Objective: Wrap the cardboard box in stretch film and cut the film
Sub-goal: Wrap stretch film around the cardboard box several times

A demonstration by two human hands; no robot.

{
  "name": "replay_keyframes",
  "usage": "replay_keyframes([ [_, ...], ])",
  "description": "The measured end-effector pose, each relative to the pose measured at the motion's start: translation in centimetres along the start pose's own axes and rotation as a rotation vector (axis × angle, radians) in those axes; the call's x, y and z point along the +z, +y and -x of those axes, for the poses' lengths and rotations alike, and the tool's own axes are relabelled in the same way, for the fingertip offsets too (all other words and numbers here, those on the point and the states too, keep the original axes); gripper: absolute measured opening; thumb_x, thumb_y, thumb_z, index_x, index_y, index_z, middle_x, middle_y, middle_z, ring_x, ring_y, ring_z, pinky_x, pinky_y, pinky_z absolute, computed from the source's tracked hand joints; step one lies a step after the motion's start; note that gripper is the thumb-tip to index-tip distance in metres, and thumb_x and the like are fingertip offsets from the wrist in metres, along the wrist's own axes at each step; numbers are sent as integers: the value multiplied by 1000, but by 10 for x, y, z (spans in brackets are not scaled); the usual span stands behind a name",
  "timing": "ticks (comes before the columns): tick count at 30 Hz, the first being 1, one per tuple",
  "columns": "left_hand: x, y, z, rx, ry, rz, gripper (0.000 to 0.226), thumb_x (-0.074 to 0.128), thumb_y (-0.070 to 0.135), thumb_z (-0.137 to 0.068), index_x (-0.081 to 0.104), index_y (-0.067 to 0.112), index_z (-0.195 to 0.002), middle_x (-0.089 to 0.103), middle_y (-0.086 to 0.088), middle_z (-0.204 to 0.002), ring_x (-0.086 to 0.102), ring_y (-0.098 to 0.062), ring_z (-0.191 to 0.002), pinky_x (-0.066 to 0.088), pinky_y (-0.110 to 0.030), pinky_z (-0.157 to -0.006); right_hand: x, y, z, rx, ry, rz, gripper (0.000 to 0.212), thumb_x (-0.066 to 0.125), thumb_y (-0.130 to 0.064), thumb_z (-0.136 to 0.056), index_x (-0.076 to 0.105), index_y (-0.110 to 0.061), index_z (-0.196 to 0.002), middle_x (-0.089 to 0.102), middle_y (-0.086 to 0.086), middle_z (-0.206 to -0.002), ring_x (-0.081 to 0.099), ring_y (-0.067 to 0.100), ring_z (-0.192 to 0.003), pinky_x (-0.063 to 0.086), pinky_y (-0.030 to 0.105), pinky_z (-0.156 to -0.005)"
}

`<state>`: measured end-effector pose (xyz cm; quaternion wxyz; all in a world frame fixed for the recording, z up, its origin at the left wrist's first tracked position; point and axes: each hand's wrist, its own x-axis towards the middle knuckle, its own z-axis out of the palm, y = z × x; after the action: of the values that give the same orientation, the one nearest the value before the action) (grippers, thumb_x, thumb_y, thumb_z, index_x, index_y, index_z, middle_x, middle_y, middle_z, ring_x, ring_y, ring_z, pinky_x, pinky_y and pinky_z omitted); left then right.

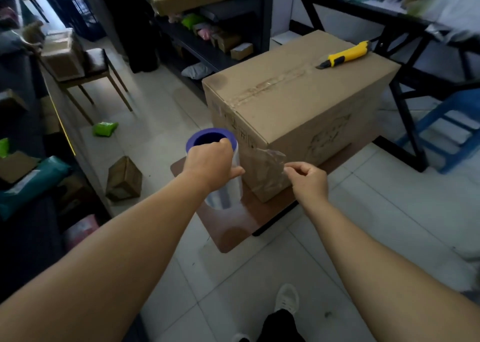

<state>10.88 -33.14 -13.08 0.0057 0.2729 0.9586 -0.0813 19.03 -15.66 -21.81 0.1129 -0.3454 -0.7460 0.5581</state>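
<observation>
A large brown cardboard box [298, 108] stands on a low brown table [233, 227], its top seam taped. A yellow utility knife [345, 55] lies on the box's top near the far right corner. My left hand [210, 165] grips an upright roll of clear stretch film [220, 193] with a purple core, just left of the box's near corner. My right hand [307, 178] pinches the loose end of the film [265, 165], which spans from the roll across the box's near corner.
Dark shelving with parcels lines the left side and the back. A small cardboard box [124, 178] and a green packet [105, 128] lie on the tiled floor. A wooden stool [93, 69] stands at left, a black rack [405, 64] and blue stool [446, 123] at right.
</observation>
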Motion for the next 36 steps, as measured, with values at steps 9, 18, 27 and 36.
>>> replay_keyframes([
  [9, 16, 1, -14, -24, 38, -31, 55, 54, 56, -86, 48, 6, -108, 65, -8, -86, 64, -26, -73, 45, -32, -54, 9, 2, -17, 10, 41, 60, 11, 65, -26, -89, 74, -22, -95, 66, -7, -92, 59, 11, -89, 45, 25, -78],
  [18, 27, 1, -29, -53, 41, -35, 55, 53, 57, -86, 47, 6, -109, 57, -5, -78, 62, -25, -70, 43, -31, -51, 17, 2, -36, 22, 67, 87, 19, 65, -27, -88, 75, -18, -102, 67, -4, -93, 58, 10, -89, 42, 21, -78],
  [27, 29, 3, -41, -43, 43, -26, 53, 53, 56, -87, 46, 6, -106, 60, -6, -78, 63, -25, -70, 44, -31, -53, 20, 0, -44, -13, 85, 198, 14, 69, -28, -85, 74, -19, -95, 62, -5, -82, 58, 11, -81, 37, 18, -68],
  [36, 28, 5, -46, -58, 46, -24, 50, 55, 52, -88, 47, 6, -107, 64, -9, -87, 64, -28, -76, 44, -32, -56, 16, 5, -52, -8, 74, 197, 34, 75, -32, -79, 51, -16, -97, 60, -1, -91, 56, 17, -83, 40, 26, -70],
])
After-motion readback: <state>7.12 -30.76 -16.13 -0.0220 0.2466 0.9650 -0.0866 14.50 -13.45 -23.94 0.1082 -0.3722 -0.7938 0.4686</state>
